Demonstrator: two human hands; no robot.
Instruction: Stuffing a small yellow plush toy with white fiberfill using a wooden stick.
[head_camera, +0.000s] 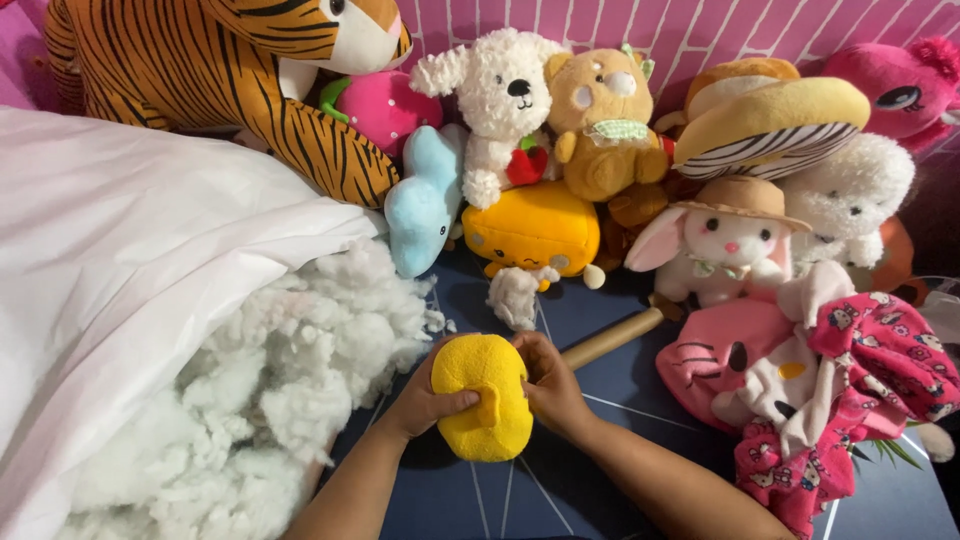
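Note:
Both of my hands grip a yellow plush toy (482, 400) over the dark blue mat (600, 440). My left hand (432, 398) squeezes its left side, thumb pressed into the fabric. My right hand (550, 385) holds its right side, fingers at a fold or opening near the top. A heap of white stuffing fibre (300, 380) lies just left of my left hand, spilling out of a white cloth bag (130, 260). A small tuft of stuffing (515, 297) sits a little beyond the toy.
A wooden stick (610, 338) lies behind my right hand. Plush toys line the back: a tiger (230, 70), white dog (500, 100), tan bear (600, 130), orange block toy (535, 228), blue toy (425, 200), hatted rabbit (725, 240). Pink unstuffed toy skins (800, 380) lie right.

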